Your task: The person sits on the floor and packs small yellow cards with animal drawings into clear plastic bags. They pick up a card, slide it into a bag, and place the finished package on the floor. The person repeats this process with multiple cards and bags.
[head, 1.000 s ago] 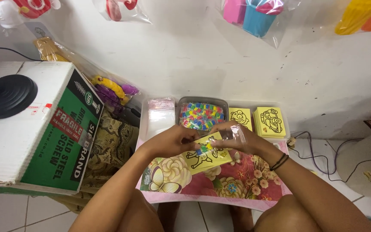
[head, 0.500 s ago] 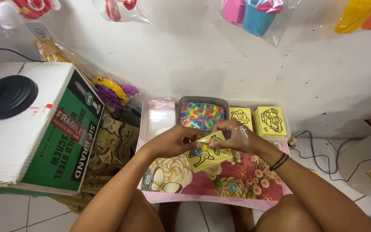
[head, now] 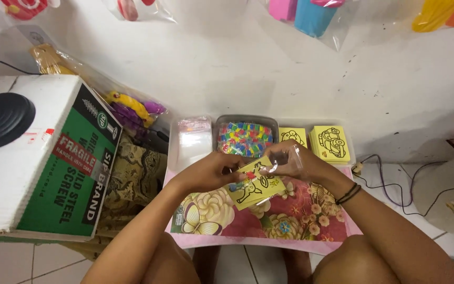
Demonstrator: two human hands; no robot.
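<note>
Yellow card (head: 256, 184) with a black outline drawing, held by both hands over a floral tray (head: 290, 223), roughly mid-frame, just in front of the bead tub. Card tilted, lower corner pointing down-left toward the tray's butterfly print. Small coloured bits lie on the card's face; cannot tell what they are.

Left hand (head: 208, 171) closed on the card's left edge, fingers curled tight, thumb on top. Right hand (head: 295, 163) closed on the card's upper right corner, also pinching a clear plastic sleeve (head: 285, 158) that wraps around that end of the card. Whether the card is partly inside the sleeve cannot be told. Black bands on the right wrist.

Behind the hands: grey tub (head: 245, 138) of mixed coloured beads, against the wall. Left of it, a stack of clear bags (head: 193, 139). Right of it, two stacks of yellow cards (head: 330, 142) with outline drawings, side by side, the right one thicker.

Far left: green and white carton (head: 64, 168) with a black round base (head: 1, 118) on top. Between carton and tray, patterned cloth (head: 132, 173) and bagged toys (head: 132, 108). Cable (head: 395, 179) on the floor tiles at right. Bagged toys hang along the wall at top. Bare knees at bottom edge.
</note>
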